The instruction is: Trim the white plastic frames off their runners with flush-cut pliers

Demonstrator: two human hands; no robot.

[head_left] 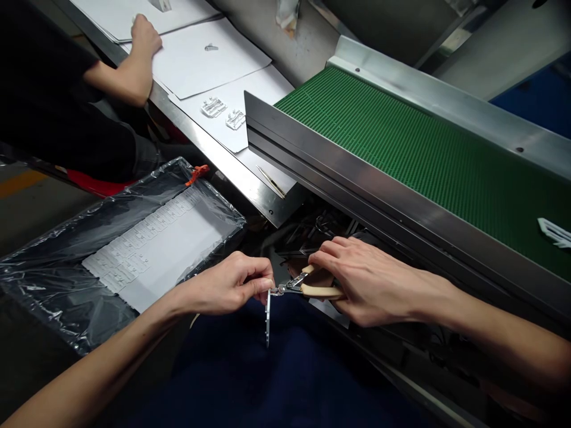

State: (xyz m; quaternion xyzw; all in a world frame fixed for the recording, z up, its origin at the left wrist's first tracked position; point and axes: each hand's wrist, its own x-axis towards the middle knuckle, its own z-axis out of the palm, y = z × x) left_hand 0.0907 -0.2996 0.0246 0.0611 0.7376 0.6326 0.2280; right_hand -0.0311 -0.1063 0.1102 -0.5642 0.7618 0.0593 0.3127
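My left hand (234, 282) pinches a thin clear plastic part (268, 315) that hangs edge-on below my fingers, over my dark blue lap. My right hand (366, 279) is closed around a pair of cutters with tan handles (319, 290). The metal jaws of the cutters (285, 289) touch the top of the plastic part, right beside my left fingertips. Both hands are held just below the edge of the conveyor frame.
A green conveyor belt (401, 142) in a steel frame runs to the right, with a white part (555, 230) on it. At left, a plastic-lined tray (53, 267) holds rows of clear parts (147, 238). Another person's hand (143, 37) rests on white sheets on the steel table.
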